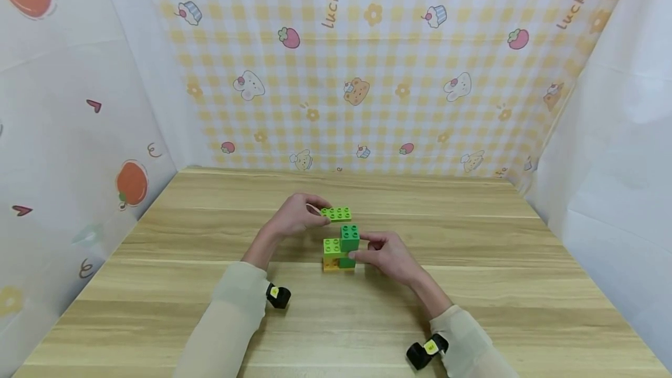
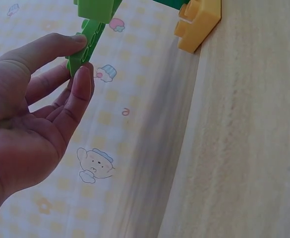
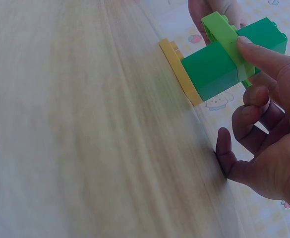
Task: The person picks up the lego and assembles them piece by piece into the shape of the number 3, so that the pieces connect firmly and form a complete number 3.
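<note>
My left hand [image 1: 299, 214] pinches a lime green toy brick [image 1: 338, 214] with rows of studs, thumb on one side and fingers on the other. This brick is off the table, behind a small brick stack. In the right wrist view the stack has a yellow base [image 3: 177, 72], a dark green brick [image 3: 211, 72], a lime layer [image 3: 220, 32] and a second dark green brick [image 3: 263, 35] on top. My right hand [image 1: 388, 255] grips the stack from the right, its thumb at the lime layer and its index finger by the top brick.
The stack stands upright on a wood-grain table [image 1: 525, 284]. Behind it hangs a yellow checked cloth [image 1: 336, 63], with white cloth [image 1: 604, 144] at the sides. A black strap camera [image 1: 278, 295] sits on the left wrist, another camera [image 1: 427, 352] on the right.
</note>
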{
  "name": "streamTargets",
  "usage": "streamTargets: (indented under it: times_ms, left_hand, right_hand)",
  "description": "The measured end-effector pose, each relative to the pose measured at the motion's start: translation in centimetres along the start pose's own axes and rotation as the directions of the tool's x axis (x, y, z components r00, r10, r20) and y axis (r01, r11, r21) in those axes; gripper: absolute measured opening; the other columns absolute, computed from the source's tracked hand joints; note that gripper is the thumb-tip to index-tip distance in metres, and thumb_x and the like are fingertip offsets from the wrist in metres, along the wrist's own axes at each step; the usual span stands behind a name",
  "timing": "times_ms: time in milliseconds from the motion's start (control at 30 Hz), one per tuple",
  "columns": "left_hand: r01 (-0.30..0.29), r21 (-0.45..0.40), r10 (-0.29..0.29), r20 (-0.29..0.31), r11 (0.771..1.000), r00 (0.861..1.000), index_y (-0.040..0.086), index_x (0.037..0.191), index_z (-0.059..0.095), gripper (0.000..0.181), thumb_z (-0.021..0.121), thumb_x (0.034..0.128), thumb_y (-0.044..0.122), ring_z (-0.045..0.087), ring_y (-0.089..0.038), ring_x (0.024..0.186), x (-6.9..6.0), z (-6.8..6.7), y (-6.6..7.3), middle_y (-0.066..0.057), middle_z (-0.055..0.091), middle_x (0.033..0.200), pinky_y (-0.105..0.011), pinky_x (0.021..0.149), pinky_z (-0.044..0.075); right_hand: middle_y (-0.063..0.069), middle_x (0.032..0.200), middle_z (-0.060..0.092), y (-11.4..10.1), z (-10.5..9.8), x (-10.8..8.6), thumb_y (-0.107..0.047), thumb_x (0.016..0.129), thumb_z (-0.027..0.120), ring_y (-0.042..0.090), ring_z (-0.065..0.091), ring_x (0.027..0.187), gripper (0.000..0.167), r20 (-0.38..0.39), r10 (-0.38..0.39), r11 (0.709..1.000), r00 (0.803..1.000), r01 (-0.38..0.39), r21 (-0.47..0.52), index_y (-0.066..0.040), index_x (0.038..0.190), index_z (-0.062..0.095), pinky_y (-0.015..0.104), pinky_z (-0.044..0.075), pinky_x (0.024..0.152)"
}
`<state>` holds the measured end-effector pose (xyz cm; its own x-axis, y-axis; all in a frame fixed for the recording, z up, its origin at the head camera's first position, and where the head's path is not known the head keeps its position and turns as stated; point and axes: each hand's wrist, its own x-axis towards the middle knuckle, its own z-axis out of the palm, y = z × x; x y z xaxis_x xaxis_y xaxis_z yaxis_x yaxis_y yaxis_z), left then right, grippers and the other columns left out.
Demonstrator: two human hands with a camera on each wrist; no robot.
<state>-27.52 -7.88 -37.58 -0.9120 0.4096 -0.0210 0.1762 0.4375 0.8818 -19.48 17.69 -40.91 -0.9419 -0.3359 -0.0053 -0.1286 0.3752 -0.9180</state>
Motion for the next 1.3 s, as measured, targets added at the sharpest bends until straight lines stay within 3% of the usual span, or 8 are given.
streamTargets:
  times_ms: [467,800,1133,1300]
  left_hand:
    - [-0.009,-0.058,0.011,0.026,0.998,1.0,0.007,0.124,0.075,0.035,0.081,0.0904,0.012,0.068,-0.021,0.1,-1.0,-0.5,0.4,-0.01,0.073,0.117,-0.031,0.082,0.056]
    - [0.008,-0.145,-0.005,0.023,0.989,1.0,0.008,0.124,0.075,0.036,0.081,0.0897,0.011,0.069,-0.019,0.094,-1.7,-0.8,1.3,-0.011,0.072,0.122,-0.053,0.092,0.058]
    - [-0.015,-0.142,0.021,0.044,0.99,0.999,0.007,0.126,0.074,0.037,0.081,0.0908,0.013,0.069,-0.019,0.09,-2.1,-1.0,1.7,-0.012,0.073,0.123,-0.053,0.09,0.057]
    - [-0.027,-0.128,0.034,0.048,0.991,0.998,0.008,0.126,0.074,0.036,0.081,0.091,0.014,0.071,-0.025,0.094,-2.3,-1.0,2.0,-0.012,0.073,0.122,-0.054,0.09,0.057]
  right_hand:
    - [-0.005,0.062,0.047,-0.4,0.0,-0.2,-0.027,0.093,0.081,0.009,0.04,0.053,0.046,0.0,-0.006,1.0,1.0,0.006,-0.011,-0.013,0.136,0.073,0.022,0.031,0.049]
    - [-0.005,0.061,0.047,-0.1,0.0,-0.1,-0.028,0.094,0.081,0.009,0.039,0.052,0.047,0.006,-0.01,1.0,1.0,0.01,-0.009,-0.013,0.137,0.072,0.023,0.031,0.048]
    - [-0.005,0.062,0.048,0.2,0.0,0.0,-0.027,0.094,0.081,0.009,0.04,0.053,0.045,0.006,-0.01,1.0,1.0,0.01,-0.006,-0.014,0.137,0.073,0.022,0.031,0.048]
    - [-0.005,0.062,0.048,0.1,0.0,0.1,-0.027,0.094,0.081,0.009,0.04,0.052,0.046,0.004,-0.011,1.0,1.0,0.011,-0.004,-0.013,0.136,0.073,0.022,0.031,0.048]
